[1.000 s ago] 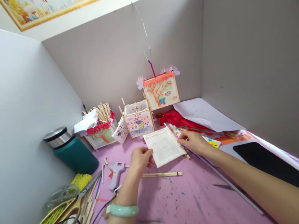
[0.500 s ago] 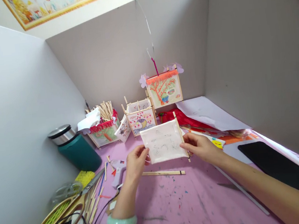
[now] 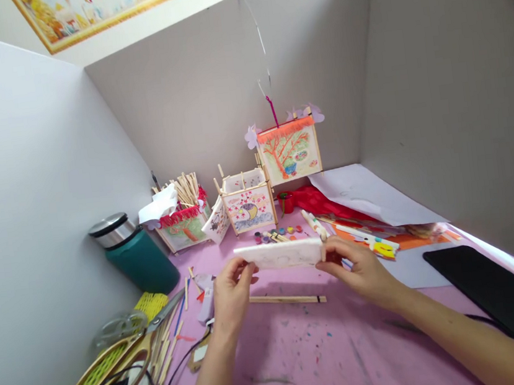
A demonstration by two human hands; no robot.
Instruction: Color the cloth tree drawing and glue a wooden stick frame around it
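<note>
Between my hands, a white paper panel (image 3: 283,255) with a wooden stick along its right edge is held above the table, tilted so that it shows as a narrow strip. My left hand (image 3: 234,289) pinches its left end. At the stick side, my right hand (image 3: 354,265) grips the other end between thumb and fingers. Pale marks show faintly on the panel's face. Just below it, wooden sticks (image 3: 291,299) with a black band near one end lie on the purple tablecloth (image 3: 299,349). A glue gun (image 3: 207,298) lies beside my left wrist, partly hidden.
Scissors (image 3: 114,366), loose sticks and a green bottle (image 3: 140,257) are on the left. Behind stand a box of sticks (image 3: 183,220) and an open paper lantern (image 3: 249,206); a decorated lantern (image 3: 290,154) hangs above. Paint pots (image 3: 292,230) sit mid-back. A black phone-like slab (image 3: 498,288) is at right.
The panel has tipped from facing me to nearly edge-on, its upper edge lowered. Paint pots and a white marker-like tube behind it now show. Both hands still hold it.
</note>
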